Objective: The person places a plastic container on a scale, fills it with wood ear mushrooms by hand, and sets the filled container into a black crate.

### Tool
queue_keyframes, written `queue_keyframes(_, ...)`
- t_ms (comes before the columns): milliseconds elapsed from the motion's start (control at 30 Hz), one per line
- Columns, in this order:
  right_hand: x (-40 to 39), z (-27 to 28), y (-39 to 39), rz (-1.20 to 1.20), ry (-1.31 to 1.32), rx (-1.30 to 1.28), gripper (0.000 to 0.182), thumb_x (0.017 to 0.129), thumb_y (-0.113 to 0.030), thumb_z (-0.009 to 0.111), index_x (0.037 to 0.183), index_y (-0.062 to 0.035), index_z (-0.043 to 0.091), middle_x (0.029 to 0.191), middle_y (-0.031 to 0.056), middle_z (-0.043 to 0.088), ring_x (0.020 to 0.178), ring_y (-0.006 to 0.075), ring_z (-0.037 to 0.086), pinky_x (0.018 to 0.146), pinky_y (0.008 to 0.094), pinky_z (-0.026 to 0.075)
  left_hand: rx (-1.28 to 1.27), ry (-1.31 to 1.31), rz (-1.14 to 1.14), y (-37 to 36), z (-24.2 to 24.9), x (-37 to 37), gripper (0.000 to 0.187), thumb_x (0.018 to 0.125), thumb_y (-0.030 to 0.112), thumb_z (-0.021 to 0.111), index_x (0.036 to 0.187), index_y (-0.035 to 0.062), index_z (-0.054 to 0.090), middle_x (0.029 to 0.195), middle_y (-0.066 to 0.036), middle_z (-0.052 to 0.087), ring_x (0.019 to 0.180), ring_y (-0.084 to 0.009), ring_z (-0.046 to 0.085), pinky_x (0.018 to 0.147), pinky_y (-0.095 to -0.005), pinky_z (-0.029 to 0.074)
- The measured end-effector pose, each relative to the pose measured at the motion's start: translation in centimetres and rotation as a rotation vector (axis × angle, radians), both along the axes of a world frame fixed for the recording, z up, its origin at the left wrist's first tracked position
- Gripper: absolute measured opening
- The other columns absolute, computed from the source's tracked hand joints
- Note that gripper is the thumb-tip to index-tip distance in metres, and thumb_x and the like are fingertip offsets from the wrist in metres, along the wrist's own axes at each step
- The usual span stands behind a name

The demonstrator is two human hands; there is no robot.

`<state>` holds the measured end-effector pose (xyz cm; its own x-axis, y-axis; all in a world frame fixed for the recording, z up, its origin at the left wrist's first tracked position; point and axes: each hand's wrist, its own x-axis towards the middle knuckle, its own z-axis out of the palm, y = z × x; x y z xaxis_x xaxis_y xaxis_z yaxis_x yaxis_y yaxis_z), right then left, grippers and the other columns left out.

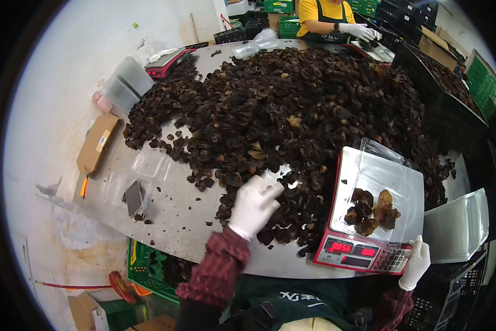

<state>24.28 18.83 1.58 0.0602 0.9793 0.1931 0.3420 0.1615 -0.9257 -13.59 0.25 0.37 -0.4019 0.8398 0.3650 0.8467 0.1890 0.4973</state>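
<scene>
My left hand (254,207), in a white glove, reaches over the near edge of a big heap of dark wood-ear fungus (297,105); its fingers are blurred and what they hold, if anything, is unclear. My right hand (417,263), also gloved, rests at the lower right corner of a red scale (347,252), beside its keypad, fingers pressed together. On the scale's metal plate lies an open clear plastic box (402,185) with several fungus pieces (372,212) inside. The scale's red display is lit.
Stacked clear boxes (457,226) stand right of the scale; more (127,83) are at the left. A phone (133,198) and cardboard (97,143) lie on the metal table (176,226). A gloved co-worker (336,22) is across the table. Green crate (154,270) below.
</scene>
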Motion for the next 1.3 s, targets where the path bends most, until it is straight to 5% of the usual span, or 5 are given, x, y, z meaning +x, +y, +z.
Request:
queue_keyframes(133, -0.3, 0.1, -0.1, 0.008, -0.038, 0.013, 0.026, 0.095, -0.016, 0.056, 0.075, 0.001, 0.057, 0.063, -0.0003, 0.053, 0.05, 0.0021, 0.041, 0.046, 0.0189, 0.032, -0.377, 0.169, 0.35, 0.1, -2.6, -7.4, 0.068, 0.073, 0.032, 0.074, 0.134, 0.0354, 0.046, 0.148, -0.016, 0.03, 0.131, -0.0444, 0.029, 0.102, -0.0511, 0.035)
queue_keyframes(367, -1.0, 2.2, -1.0, -0.041, -0.042, -0.076, 0.025, 0.095, -0.015, 0.057, 0.076, 0.0008, 0.058, 0.062, -0.0008, 0.053, 0.049, 0.0021, 0.04, 0.045, 0.0191, 0.031, 0.038, -0.029, 0.204, -0.3, -5.0, -9.1, 0.024, 0.069, -0.003, 0.066, 0.092, 0.0061, 0.066, 0.091, -0.01, 0.058, 0.091, -0.0278, 0.057, 0.079, -0.0335, 0.047)
queue_keyframes(633, -1.2, 0.3, -0.5, 0.032, -0.214, 0.062, 0.019, 0.091, -0.016, 0.061, 0.087, 0.0026, 0.062, 0.069, 0.0034, 0.058, 0.054, 0.0053, 0.048, 0.049, 0.0223, 0.04, -0.276, 0.251, 0.007, -1.5, -2.8, 1.9, 0.055, 0.071, 0.038, 0.073, 0.122, 0.0238, 0.058, 0.137, -0.011, 0.043, 0.122, -0.0369, 0.039, 0.102, -0.0497, 0.031)
queue_keyframes(1033, -3.4, 2.0, -1.4, 0.216, -0.102, -0.216, 0.031, 0.09, -0.021, 0.063, 0.106, 0.0056, 0.06, 0.07, 0.0059, 0.061, 0.053, 0.0067, 0.056, 0.049, 0.0223, 0.045, 0.205, -0.381, 0.075, 0.0, -4.7, -2.9, 0.02, 0.07, -0.002, 0.07, 0.089, 0.0028, 0.068, 0.091, -0.009, 0.063, 0.087, -0.0203, 0.061, 0.079, -0.029, 0.048)
queue_keyframes(1300, -6.0, 4.1, -1.9, 0.221, -0.053, -0.325, 0.02, 0.092, -0.015, 0.058, 0.099, 0.0032, 0.063, 0.068, 0.0032, 0.059, 0.051, 0.0044, 0.048, 0.047, 0.0223, 0.039, 0.432, 0.023, -0.427, 9.2, 7.9, 7.9, 0.03, 0.068, 0.001, 0.068, 0.097, 0.0059, 0.066, 0.094, -0.007, 0.061, 0.086, -0.0245, 0.059, 0.076, -0.0341, 0.049)
